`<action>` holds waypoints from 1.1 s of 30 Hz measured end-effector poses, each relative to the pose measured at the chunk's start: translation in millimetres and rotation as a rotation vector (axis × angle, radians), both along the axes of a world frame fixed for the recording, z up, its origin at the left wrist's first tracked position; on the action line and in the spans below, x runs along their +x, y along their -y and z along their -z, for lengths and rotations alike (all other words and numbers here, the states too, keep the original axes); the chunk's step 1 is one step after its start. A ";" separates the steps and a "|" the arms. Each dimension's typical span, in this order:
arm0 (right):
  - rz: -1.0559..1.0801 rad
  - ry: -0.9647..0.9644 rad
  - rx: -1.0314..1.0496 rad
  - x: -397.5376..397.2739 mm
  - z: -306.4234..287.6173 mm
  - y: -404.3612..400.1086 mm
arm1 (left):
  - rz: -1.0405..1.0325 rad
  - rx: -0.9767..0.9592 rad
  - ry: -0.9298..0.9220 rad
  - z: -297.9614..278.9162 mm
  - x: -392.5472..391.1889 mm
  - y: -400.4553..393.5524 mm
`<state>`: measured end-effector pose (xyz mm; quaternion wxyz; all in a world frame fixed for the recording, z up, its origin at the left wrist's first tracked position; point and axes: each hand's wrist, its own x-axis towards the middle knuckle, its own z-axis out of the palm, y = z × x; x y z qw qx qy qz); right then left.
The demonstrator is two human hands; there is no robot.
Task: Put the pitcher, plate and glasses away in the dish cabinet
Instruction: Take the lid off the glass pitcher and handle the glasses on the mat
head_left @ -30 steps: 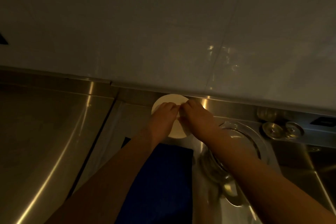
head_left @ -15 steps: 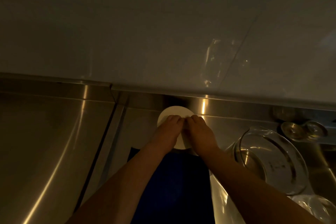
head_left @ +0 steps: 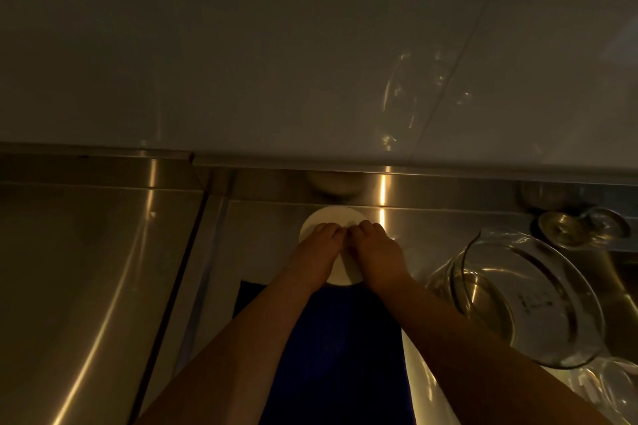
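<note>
One head-worn wide-angle camera is looking steeply down and forward, close over a steel counter (head_left: pixel 86 286); wall (head_left: pixel 276 45) is filling the frame's upper half, forearms entering from the bottom.

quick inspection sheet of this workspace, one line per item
surface: stainless steel counter, dimly lit, with a raised back edge
job's things: white plate near the back edge; glass pitcher to its right; two small glasses behind the pitcher
clutter: dark blue cloth under the forearms
grippers: left hand and right hand side by side on the plate, fingers curled over it
cables: nothing seen
surroundings: pale tiled wall behind the counter
</note>
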<state>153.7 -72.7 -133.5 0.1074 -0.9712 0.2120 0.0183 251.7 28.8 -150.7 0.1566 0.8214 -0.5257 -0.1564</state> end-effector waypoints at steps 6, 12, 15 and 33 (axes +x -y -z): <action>-0.003 0.008 0.020 0.1 5.9 -2.6 | -0.007 0.027 -0.049 5.5 -1.0 -0.6; 0.046 -0.086 0.037 -2.5 -16.2 -10.1 | -0.068 0.033 -0.087 -2.4 -10.9 2.4; 0.084 -0.010 0.024 -17.0 -41.9 -17.0 | -0.079 -0.056 -0.080 -23.7 -24.5 2.1; 0.021 0.182 -0.011 -263.5 -112.1 0.0 | 0.220 -0.177 0.223 -119.0 -226.6 12.9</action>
